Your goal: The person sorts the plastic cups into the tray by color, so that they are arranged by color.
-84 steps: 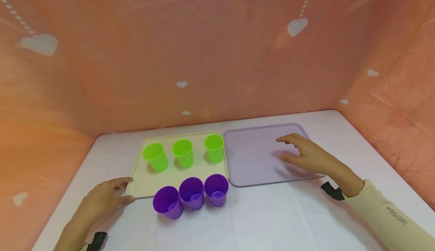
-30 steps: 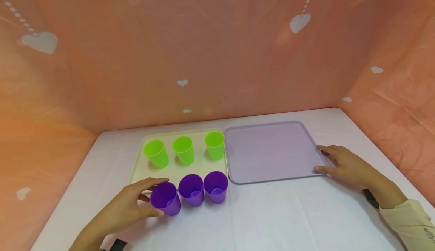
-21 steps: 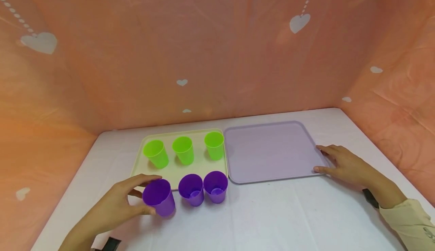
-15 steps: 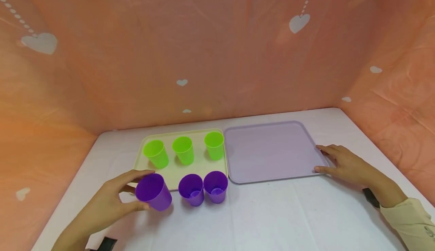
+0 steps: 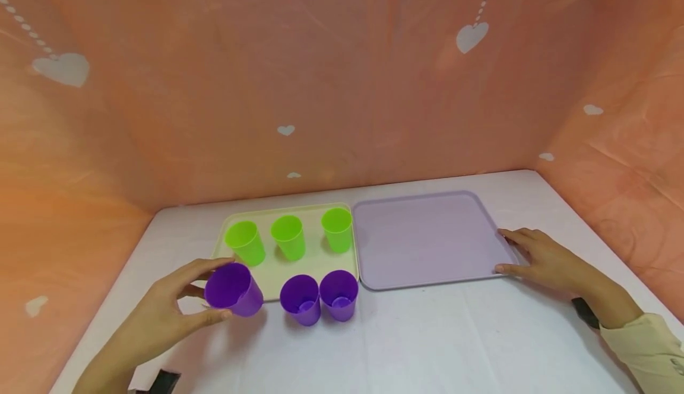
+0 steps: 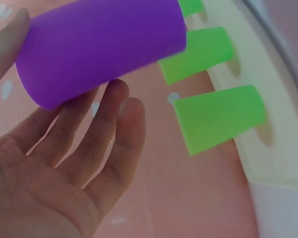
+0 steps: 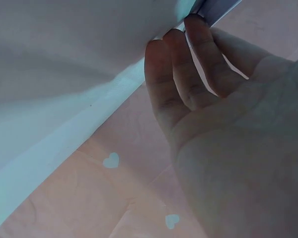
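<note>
My left hand [image 5: 160, 311] holds a purple plastic cup [image 5: 248, 298] between thumb and fingers, tilted and raised over the front left corner of the cream tray [image 5: 272, 278]. In the left wrist view the cup [image 6: 102, 49] lies across the fingers. Two more purple cups, a middle one [image 5: 300, 299] and a right one [image 5: 339, 296], stand upright at that tray's front edge. Over at the right, my right hand [image 5: 550, 263] touches the right edge of the lavender tray [image 5: 422, 240], its fingers relaxed and gripping nothing.
Three green cups stand in a row on the cream tray: a left one [image 5: 247, 244], a middle one [image 5: 290, 238] and a right one [image 5: 338, 231]. Both trays lie side by side on a white tablecloth [image 5: 417, 340]. An orange curtain [image 5: 342, 85] with hearts encloses the table.
The left hand has gone from the cream tray's edge to the leftmost purple cup, gripped it and lifted it up and left. The right hand has moved from above the lavender tray to its right edge.
</note>
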### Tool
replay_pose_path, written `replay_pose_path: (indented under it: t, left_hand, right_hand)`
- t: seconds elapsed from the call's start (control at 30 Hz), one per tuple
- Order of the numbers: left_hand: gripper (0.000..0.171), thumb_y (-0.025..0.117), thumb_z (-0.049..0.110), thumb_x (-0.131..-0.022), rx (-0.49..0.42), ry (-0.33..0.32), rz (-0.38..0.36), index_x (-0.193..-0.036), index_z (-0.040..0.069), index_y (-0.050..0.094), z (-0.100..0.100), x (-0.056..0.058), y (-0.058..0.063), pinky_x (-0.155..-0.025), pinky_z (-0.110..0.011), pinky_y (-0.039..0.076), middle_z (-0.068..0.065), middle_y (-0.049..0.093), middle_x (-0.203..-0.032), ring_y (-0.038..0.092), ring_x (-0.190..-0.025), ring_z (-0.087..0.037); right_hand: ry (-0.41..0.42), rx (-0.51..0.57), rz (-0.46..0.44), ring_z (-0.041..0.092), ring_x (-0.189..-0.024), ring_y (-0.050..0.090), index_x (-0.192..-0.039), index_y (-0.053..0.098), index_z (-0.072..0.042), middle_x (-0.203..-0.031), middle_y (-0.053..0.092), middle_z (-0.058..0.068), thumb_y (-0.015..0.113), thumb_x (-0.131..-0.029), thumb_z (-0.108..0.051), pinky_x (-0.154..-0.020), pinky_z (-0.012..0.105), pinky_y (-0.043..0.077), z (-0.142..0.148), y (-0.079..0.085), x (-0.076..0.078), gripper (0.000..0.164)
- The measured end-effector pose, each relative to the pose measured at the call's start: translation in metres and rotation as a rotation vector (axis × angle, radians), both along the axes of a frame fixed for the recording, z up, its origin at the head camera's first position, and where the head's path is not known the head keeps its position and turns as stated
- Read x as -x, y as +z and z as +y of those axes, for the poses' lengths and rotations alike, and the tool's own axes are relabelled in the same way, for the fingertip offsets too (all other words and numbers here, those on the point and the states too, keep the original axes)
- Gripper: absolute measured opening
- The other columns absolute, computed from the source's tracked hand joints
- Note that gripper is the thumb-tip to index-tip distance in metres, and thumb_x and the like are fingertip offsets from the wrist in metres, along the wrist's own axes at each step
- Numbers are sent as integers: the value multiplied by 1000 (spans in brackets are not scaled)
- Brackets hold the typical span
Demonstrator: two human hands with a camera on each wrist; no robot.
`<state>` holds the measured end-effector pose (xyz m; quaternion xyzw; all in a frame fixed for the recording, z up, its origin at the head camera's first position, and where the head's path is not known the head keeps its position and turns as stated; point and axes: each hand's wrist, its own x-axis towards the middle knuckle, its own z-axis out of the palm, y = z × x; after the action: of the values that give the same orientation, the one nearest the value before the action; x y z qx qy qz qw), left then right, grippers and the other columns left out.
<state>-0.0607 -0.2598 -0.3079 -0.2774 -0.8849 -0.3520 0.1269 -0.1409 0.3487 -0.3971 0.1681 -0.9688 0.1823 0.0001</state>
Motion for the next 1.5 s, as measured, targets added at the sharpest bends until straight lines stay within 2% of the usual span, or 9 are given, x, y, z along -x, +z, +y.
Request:
replay_pose_path:
  t: [0.13,0.23,0.4,0.7,0.93,1.03,1.2,1.37,1.5]
  left_hand:
    - [72,91,10,-68,46,58,-24,-132,18,61,8,7,12,-77,-12,52,8,70,-111,62,-98,4]
    - [67,90,16,-72,79,74,-45,-132,20,61,17,15,23,-77,-14,53,7,70,-111,62,-96,3]
    - [67,87,20,-76,90,61,-78,-136,22,58,33,28,37,-77,-18,56,7,69,-114,62,-98,2]
    - [66,86,28,-78,82,66,-204,-137,20,56,68,48,57,-80,-25,59,-2,69,-118,65,-100,-17]
    - [67,86,25,-78,80,8,-256,-137,17,56,97,69,72,-82,-31,59,-4,66,-127,63,-112,-24]
    - [67,87,23,-77,74,-7,-284,-137,16,57,111,78,72,-83,-31,60,-3,65,-130,63,-116,-25]
    - [68,88,20,-75,58,-36,-320,-136,15,58,134,91,65,-83,-30,60,-2,63,-129,63,-117,-26]
    - [64,88,17,-74,49,-93,-319,-132,9,60,154,110,57,-83,-30,61,-7,65,-124,67,-110,-28]
    - [62,89,18,-73,68,-114,-330,-128,7,62,167,127,53,-87,-31,59,-10,69,-117,70,-100,-25]
  right_hand:
    - [-8,2,-17,47,-126,44,-143,47,4,-136,52,30,78,-80,-51,-100,67,39,-1,-1,-1,89]
    - [-10,4,-15,47,-125,44,-144,46,4,-136,52,29,78,-80,-50,-99,67,39,-1,-2,-2,89]
    - [-7,7,-4,46,-125,44,-144,46,4,-135,52,27,78,-80,-50,-99,67,39,0,-4,-2,89]
    - [-10,2,-22,48,-125,44,-144,45,3,-137,50,30,77,-81,-51,-99,68,39,1,-5,0,89]
    - [-23,-10,-19,47,-124,44,-145,45,3,-136,50,29,76,-82,-51,-98,68,39,5,-6,-3,89]
    - [-14,-14,-6,46,-124,45,-145,45,3,-135,51,29,77,-82,-50,-98,67,40,5,-6,-4,88]
    - [-8,-15,7,46,-124,45,-144,46,3,-134,52,28,77,-81,-50,-98,66,40,4,-5,-4,88]
    - [-2,-9,19,45,-123,46,-143,46,4,-133,53,28,78,-81,-49,-98,65,40,4,-4,-2,88]
    - [3,3,14,46,-124,46,-143,47,4,-134,53,27,78,-81,-49,-99,64,40,2,-5,0,88]
